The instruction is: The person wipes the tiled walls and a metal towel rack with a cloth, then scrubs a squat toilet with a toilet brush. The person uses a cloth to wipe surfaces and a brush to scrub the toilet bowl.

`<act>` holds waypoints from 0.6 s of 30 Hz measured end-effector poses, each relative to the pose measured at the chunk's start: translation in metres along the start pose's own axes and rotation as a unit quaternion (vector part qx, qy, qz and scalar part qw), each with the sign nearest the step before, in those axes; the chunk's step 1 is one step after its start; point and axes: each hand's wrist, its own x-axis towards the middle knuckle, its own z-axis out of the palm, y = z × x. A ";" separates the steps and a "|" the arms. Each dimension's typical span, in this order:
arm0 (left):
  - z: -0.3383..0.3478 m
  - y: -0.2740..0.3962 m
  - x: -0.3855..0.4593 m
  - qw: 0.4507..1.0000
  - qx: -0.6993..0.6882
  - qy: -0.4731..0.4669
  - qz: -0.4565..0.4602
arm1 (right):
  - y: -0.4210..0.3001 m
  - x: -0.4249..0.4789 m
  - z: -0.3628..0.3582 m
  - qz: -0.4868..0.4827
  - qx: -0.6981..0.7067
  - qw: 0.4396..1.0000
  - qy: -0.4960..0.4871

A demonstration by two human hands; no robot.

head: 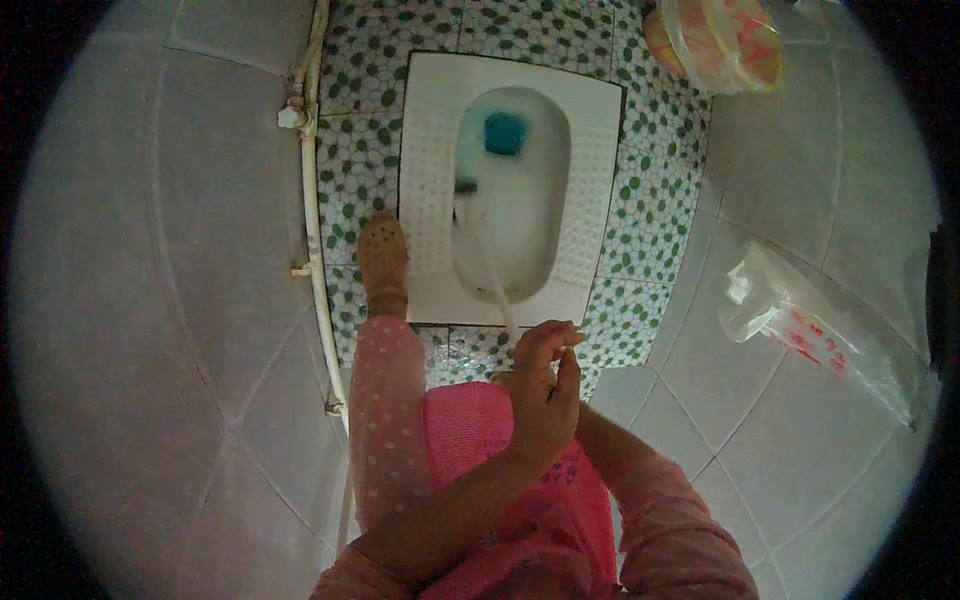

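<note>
A pale, thin handle point(491, 277) slants from inside the white ceramic squat toilet point(427, 187) up to my left hand point(544, 390). At its far end a small dark piece point(466, 186), perhaps a brush head, rests by the left wall of the bowl. My left hand is bent, with thumb and fingertips close together. Beneath it my right wrist point(592, 424) passes out of sight, so the right hand is largely hidden. Which hand grips the handle cannot be told. Blue-green liquid point(505, 133) fills the drain opening.
A white pipe point(310, 202) with a valve point(291, 117) runs along the left tiled wall. My foot in a tan clog point(384, 255) stands left of the toilet. At right are a clear plastic bag point(810, 330) with red print and a bagged bin point(716, 45). A pink cloth point(469, 427) covers my lap.
</note>
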 end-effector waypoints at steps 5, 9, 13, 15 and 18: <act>-0.008 0.007 0.005 0.999 0.017 0.029 -0.008 | 0.014 -0.017 0.005 -0.018 -0.025 1.000 0.002; 0.007 0.003 0.004 1.000 0.011 0.008 0.013 | 0.012 0.085 -0.017 -0.120 -0.125 0.985 0.015; -0.005 0.002 0.001 0.999 0.040 0.019 -0.005 | -0.013 0.131 0.018 -0.154 -0.119 0.980 -0.039; -0.006 0.004 0.006 0.998 0.055 0.025 0.025 | 0.012 0.117 0.018 -0.059 -0.176 0.982 -0.033; -0.008 0.008 0.011 0.996 0.061 0.033 0.056 | 0.062 0.085 -0.013 -0.054 -0.191 0.978 -0.062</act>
